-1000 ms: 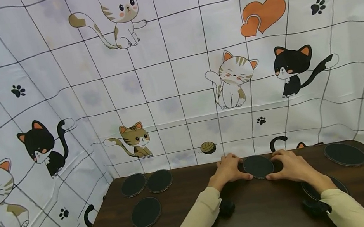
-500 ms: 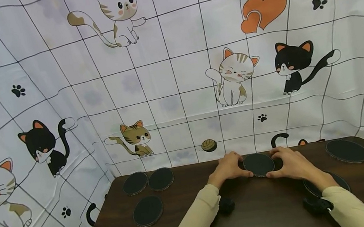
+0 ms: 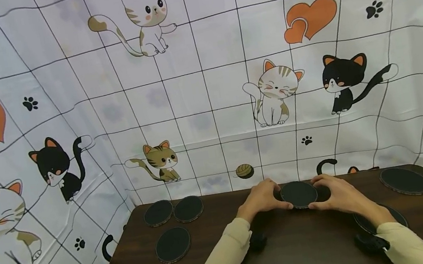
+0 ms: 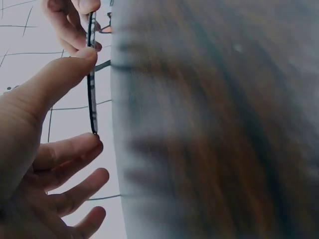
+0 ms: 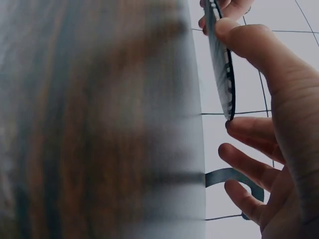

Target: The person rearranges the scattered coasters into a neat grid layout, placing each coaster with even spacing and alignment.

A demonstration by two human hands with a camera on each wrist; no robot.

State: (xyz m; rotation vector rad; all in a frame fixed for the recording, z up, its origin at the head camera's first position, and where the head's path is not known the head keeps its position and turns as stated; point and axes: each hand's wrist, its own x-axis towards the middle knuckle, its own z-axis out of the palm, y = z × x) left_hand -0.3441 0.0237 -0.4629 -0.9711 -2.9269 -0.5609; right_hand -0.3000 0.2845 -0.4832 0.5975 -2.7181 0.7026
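A thin, round dark disc [image 3: 299, 195] is held between both hands near the table's far edge. My left hand [image 3: 261, 197] grips its left rim, with thumb and index fingertip at the edge in the left wrist view, where the disc [image 4: 91, 94] appears edge-on. On the opposite rim, my right hand [image 3: 341, 194] pinches with thumb and index finger; the remaining fingers spread away from it. In the right wrist view the disc [image 5: 224, 74] has a black edge with pale marks and a gap shows between it and the tabletop.
Several similar discs lie on the dark wooden table [image 3: 295, 252]: a left group includes a nearer disc [image 3: 173, 245]; another disc [image 3: 405, 180] sits at the far right. One disc [image 3: 397, 216] is partly hidden under my right forearm. A cat-patterned cloth [image 3: 227, 102] hangs behind the table.
The head view shifts slightly. Both hands keep their hold on the disc, with almost no movement relative to the table.
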